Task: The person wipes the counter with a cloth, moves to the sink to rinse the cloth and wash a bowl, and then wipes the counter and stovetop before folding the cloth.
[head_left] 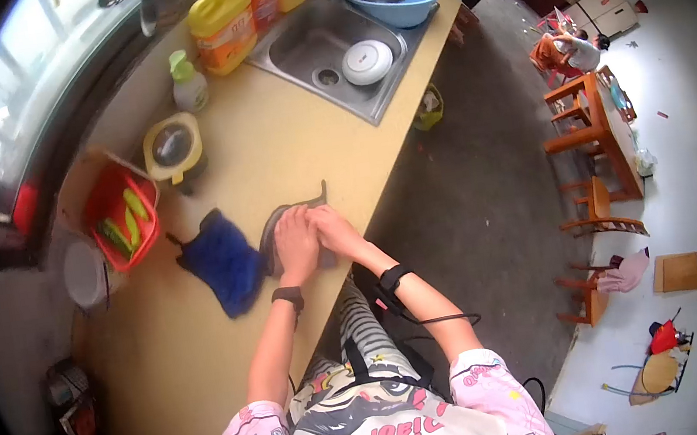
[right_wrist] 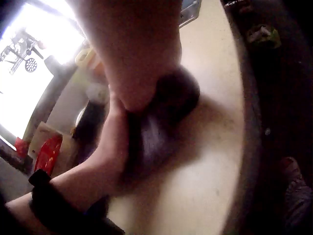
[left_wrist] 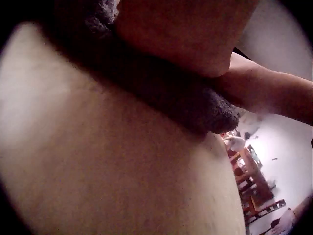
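Note:
A grey-brown cloth (head_left: 269, 232), bunched and folded, lies on the pale yellow countertop (head_left: 291, 150) near its front edge. My left hand (head_left: 296, 244) bears down over it, its fingers bent across the folds. Close beside, my right hand (head_left: 336, 230) grips the cloth, its fingers meeting those of the left hand. A thin strip of the cloth sticks out past the hands. In the right wrist view the dark cloth (right_wrist: 159, 134) bulges below both hands; fingertips are hidden there. A crumpled blue cloth (head_left: 226, 260) lies just left of the left hand.
A steel sink (head_left: 282, 46) holds a white bowl (head_left: 367, 63); a blue basin (head_left: 395, 4) stands beside it. Along the wall are a yellow jug (head_left: 223, 31), a pump bottle (head_left: 188, 84), a yellow-rimmed container (head_left: 172, 148) and a red basket (head_left: 139, 245) with green vegetables.

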`<state>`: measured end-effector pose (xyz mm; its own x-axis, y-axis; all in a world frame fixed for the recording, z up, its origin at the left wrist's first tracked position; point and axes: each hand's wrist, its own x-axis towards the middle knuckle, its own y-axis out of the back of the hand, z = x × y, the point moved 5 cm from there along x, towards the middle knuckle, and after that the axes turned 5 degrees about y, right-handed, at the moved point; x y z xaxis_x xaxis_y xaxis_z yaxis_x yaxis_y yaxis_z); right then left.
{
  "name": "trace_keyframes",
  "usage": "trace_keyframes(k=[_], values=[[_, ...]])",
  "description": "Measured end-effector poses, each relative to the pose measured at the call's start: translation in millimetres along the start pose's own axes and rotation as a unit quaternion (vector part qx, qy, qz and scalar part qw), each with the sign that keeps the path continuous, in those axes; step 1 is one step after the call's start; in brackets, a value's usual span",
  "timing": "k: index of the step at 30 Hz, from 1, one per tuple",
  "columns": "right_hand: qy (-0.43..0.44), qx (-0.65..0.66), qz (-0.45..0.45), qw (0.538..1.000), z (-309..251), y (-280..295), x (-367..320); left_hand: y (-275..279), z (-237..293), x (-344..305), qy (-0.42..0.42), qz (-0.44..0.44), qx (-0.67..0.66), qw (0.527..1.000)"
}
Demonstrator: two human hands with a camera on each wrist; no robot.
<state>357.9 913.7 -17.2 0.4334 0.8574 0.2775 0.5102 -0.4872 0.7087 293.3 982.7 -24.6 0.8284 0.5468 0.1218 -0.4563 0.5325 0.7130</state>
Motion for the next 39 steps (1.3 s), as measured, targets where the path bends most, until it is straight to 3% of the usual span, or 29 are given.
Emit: trace_keyframes(k=[4, 5, 6, 7, 8, 9, 11, 14, 16, 19, 25, 29, 34, 39], values=[[0.036, 0.047, 0.003, 0.998, 50.9, 11.0, 67.0, -16.9, -6.1, 72.2, 0.056, 0.049, 0.048, 0.996], [0.085, 0.079, -0.027, 0.993, 65.4, 6.1, 94.4, -18.1, -8.7, 92.5, 0.08, 0.074, 0.069, 0.992], [0.092, 0.101, 0.011, 0.991, 77.2, 3.8, 110.5, -18.9, -18.7, 109.2, 0.119, 0.056, 0.065, 0.989], [0.093, 0.109, -0.05, 0.988, 88.7, -8.2, 127.1, -15.4, -23.1, 121.7, 0.157, 0.036, 0.056, 0.985], [0.11, 0.121, -0.029, 0.986, 92.6, -1.2, 140.9, -12.3, -18.4, 132.3, 0.195, 0.039, 0.068, 0.978], [0.079, 0.157, -0.097, 0.98, 81.4, 14.1, 155.9, -11.7, -16.2, 136.5, 0.231, 0.043, 0.077, 0.969], [0.115, 0.127, -0.112, 0.979, 90.9, -1.7, 157.8, -16.3, -20.4, 128.5, 0.194, 0.155, 0.124, 0.961], [0.144, 0.183, -0.089, 0.968, 88.0, -5.1, 146.7, -15.3, -19.0, 119.6, 0.182, 0.15, 0.132, 0.963], [0.161, 0.152, -0.04, 0.974, 98.8, -6.4, 144.5, -25.7, -23.8, 121.1, 0.18, 0.152, 0.137, 0.962], [0.176, 0.112, -0.055, 0.977, 102.7, -10.3, 124.1, -41.6, -21.4, 105.1, 0.193, 0.135, 0.13, 0.963], [0.153, 0.069, -0.129, 0.977, 106.5, 49.3, 12.8, -87.7, 55.2, 30.4, 0.158, 0.034, 0.076, 0.984], [0.127, 0.04, -0.124, 0.983, 104.3, 84.2, -28.6, -99.5, 93.6, 5.3, 0.109, 0.001, 0.077, 0.991], [0.073, 0.003, -0.136, 0.988, 115.7, 65.1, 16.1, -87.7, 51.4, 49.4, 0.083, -0.066, 0.047, 0.993], [0.067, -0.016, -0.022, 0.997, 130.8, 28.9, 124.7, -68.3, -29.5, 156.4, 0.085, -0.061, 0.092, 0.99]])
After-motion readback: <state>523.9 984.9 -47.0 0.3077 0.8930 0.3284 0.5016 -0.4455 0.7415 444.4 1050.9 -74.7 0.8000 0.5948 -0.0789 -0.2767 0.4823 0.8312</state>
